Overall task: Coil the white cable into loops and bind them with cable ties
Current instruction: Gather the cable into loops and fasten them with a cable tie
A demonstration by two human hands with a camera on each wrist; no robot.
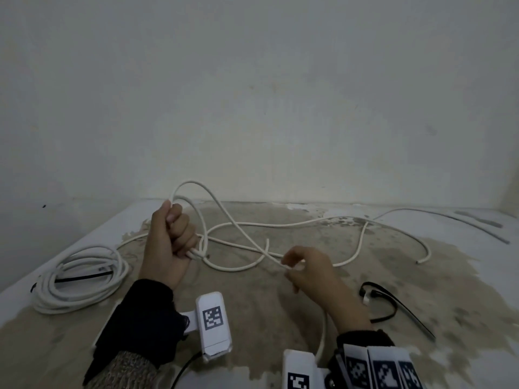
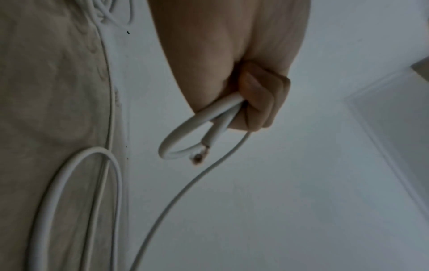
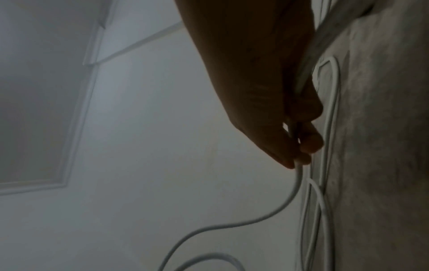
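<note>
A long white cable (image 1: pixel 280 224) sprawls in loose curves across the stained floor. My left hand (image 1: pixel 171 240) is raised above the floor in a fist round a small loop of it; the left wrist view shows that loop (image 2: pixel 183 135) and the cable's cut end (image 2: pixel 197 158) sticking out below the curled fingers (image 2: pixel 262 102). My right hand (image 1: pixel 303 269) pinches a strand of the same cable further right, and the cable (image 3: pixel 137 181) runs on from its fingertips (image 3: pixel 304 159). Black cable ties (image 1: pixel 393 304) lie on the floor to the right of my right hand.
A second white cable coil (image 1: pixel 81 276), bound with a black tie, lies on the floor at the left. More white cable (image 1: pixel 449 220) trails along the wall at the far right. A pale wall (image 1: pixel 252 94) rises just behind the work area.
</note>
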